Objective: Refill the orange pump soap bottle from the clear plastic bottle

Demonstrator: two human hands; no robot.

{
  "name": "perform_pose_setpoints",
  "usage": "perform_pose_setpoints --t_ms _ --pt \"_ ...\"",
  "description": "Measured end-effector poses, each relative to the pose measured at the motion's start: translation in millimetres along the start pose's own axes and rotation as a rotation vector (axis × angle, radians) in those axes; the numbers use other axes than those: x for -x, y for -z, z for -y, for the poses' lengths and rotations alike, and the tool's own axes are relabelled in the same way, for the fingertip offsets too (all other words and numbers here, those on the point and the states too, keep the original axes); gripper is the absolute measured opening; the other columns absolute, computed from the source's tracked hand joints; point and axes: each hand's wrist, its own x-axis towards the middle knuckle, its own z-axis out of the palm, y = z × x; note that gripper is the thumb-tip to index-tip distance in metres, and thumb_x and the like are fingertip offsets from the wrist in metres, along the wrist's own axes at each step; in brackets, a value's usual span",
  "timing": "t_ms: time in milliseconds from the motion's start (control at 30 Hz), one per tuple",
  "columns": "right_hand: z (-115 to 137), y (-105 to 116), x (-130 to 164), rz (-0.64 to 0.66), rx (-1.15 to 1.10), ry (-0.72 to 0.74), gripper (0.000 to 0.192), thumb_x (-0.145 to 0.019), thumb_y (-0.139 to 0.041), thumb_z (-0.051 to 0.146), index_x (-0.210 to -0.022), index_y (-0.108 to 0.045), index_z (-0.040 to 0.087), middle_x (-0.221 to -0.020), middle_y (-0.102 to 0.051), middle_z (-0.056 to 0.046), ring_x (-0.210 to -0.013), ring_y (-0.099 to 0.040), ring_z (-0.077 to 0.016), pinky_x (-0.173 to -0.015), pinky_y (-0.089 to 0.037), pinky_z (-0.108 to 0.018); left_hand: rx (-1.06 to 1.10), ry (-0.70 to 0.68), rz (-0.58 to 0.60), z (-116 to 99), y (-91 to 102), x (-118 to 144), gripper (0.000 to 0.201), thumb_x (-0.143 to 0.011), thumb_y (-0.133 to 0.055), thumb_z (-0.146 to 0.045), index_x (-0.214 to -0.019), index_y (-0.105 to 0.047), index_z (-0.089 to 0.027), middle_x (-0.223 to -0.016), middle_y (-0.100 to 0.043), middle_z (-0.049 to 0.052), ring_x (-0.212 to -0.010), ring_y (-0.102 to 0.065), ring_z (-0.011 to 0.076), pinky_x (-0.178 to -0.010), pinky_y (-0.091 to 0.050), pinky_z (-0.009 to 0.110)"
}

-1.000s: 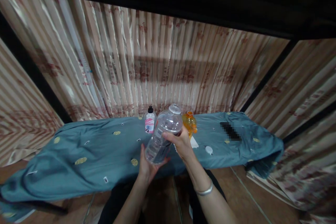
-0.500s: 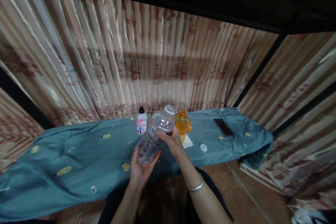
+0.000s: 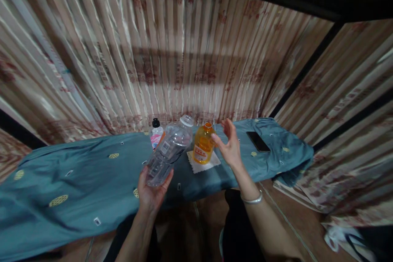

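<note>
Two hands up over a blue-green cloth (image 3: 76, 172), near to far. Left hand (image 3: 151, 190) cups the base of a clear plastic bottle (image 3: 167, 153) from below, fingers curled around the bottom, bottle tilted with its white cap (image 3: 186, 121) pointing up and away from the body. Bottle looks empty or near empty, cannot tell for sure. Right hand (image 3: 229, 147) is off the bottle, fingers spread and loosely bent, palm turned toward the left, holding nothing. A metal bangle (image 3: 252, 200) sits on the right wrist.

Progress, as a judgement: cap sits on the bottle, so any capping looks done; the bottle is not set down yet, it is carried by the left hand alone, above the cloth edge.

Between the two hands and just beyond them: an orange bottle (image 3: 202, 147) stands upright on a white mat (image 3: 204, 163), open-topped as far as shows, just left of the right hand's fingers, not touching. Past the left hand, partly behind the clear bottle, a small bottle with pink label (image 3: 156, 136) and black cap, upright. Right of the right hand, farther back on the cloth, a dark phone (image 3: 258, 141) lies flat. Behind everything, a striped curtain (image 3: 172, 57) hangs as the backdrop. Dark trousers and floor show below the forearms.
</note>
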Motion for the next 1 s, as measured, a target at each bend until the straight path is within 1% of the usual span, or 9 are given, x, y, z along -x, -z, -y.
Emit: perform_pose_setpoints --t_ms 67,167,200,267,333,500,667,800,1000 --pt "-22 3 -6 0.033 0.007 -0.038 0.098 -0.079 -0.076 0.063 -0.156 -0.032 0.021 -0.158 -0.045 -0.020 -0.145 -0.046 -0.0342 -0.119 -0.038 -0.055 -0.012 -0.009 0.011 0 1.0 -2 0.028 -0.082 -0.067 -0.036 -0.106 -0.071 -0.022 -0.111 -0.075 0.010 -0.104 -0.071 0.0315 -0.079 -0.063 0.046" --pt "-53 -6 -3 0.144 -0.041 -0.150 0.110 -0.069 -0.082 0.064 -0.157 -0.029 0.024 -0.161 -0.042 -0.019 -0.148 -0.043 -0.0345 -0.117 -0.040 -0.056 -0.026 -0.013 0.024 -1 1.9 -3 0.033 -0.081 -0.068 -0.040 -0.108 -0.071 -0.022 -0.112 -0.074 0.011 -0.106 -0.070 0.0320 -0.079 -0.063 0.045" --pt "-61 -10 0 0.179 -0.048 -0.181 0.113 -0.067 -0.084 0.063 -0.157 -0.030 0.024 -0.160 -0.044 -0.018 -0.148 -0.043 -0.0341 -0.117 -0.041 -0.055 -0.028 -0.014 0.027 -1 2.0 -3 0.033 -0.081 -0.068 -0.041 -0.108 -0.072 -0.022 -0.112 -0.074 0.011 -0.106 -0.070 0.0319 -0.079 -0.063 0.045" --pt "-72 -17 8 0.227 -0.062 -0.214 0.114 -0.062 -0.088 0.060 -0.155 -0.034 0.024 -0.154 -0.051 -0.017 -0.144 -0.049 -0.0335 -0.115 -0.043 -0.055 -0.036 -0.024 0.030 -2 1.9 -3 0.034 -0.081 -0.067 -0.041 -0.109 -0.072 -0.021 -0.112 -0.074 0.011 -0.105 -0.070 0.0312 -0.079 -0.063 0.044" --pt "-76 -22 13 0.250 -0.095 -0.225 0.108 -0.061 -0.090 0.056 -0.151 -0.040 0.024 -0.147 -0.059 -0.015 -0.137 -0.057 -0.0327 -0.113 -0.046 -0.054 -0.043 -0.040 0.034 -3 1.8 -2 0.033 -0.083 -0.065 -0.040 -0.108 -0.072 -0.021 -0.113 -0.074 0.012 -0.105 -0.070 0.0303 -0.078 -0.063 0.043" --pt "-71 -26 16 0.297 -0.129 -0.235 0.082 -0.067 -0.087 0.049 -0.138 -0.054 0.023 -0.133 -0.070 -0.012 -0.122 -0.067 -0.0302 -0.108 -0.051 -0.050 -0.053 -0.058 0.027 -5 3.5 -1 0.028 -0.082 -0.067 -0.040 -0.102 -0.071 -0.022 -0.115 -0.073 0.010 -0.104 -0.070 0.0288 -0.078 -0.063 0.040" --pt "-60 -26 19 0.286 0.061 -0.211 0.058 -0.074 -0.083 0.043 -0.125 -0.064 0.023 -0.121 -0.075 -0.010 -0.112 -0.071 -0.0295 -0.098 -0.056 -0.045 -0.069 -0.090 -0.007 -7 4.7 2 0.024 -0.080 -0.068 -0.039 -0.097 -0.072 -0.022 -0.112 -0.073 0.008 -0.104 -0.069 0.0292 -0.080 -0.063 0.044" --pt "-50 -28 22 0.267 0.137 -0.186 0.053 -0.078 -0.081 0.045 -0.123 -0.064 0.022 -0.116 -0.077 -0.010 -0.105 -0.074 -0.0285 -0.093 -0.058 -0.043 -0.091 -0.129 -0.045 -11 4.3 5 0.020 -0.079 -0.068 -0.036 -0.094 -0.073 -0.024 -0.105 -0.074 0.005 -0.099 -0.069 0.0271 -0.084 -0.062 0.047" --pt "-39 -33 25 0.258 0.166 -0.048 0.055 -0.080 -0.081 0.032 -0.129 -0.059 0.020 -0.121 -0.075 -0.011 -0.111 -0.073 -0.0295 -0.096 -0.057 -0.043 -0.099 -0.174 -0.051 -16 4.0 9 0.015 -0.081 -0.066 -0.032 -0.089 -0.074 -0.023 -0.099 -0.075 0.004 -0.095 -0.070 0.0245 -0.084 -0.062 0.047"
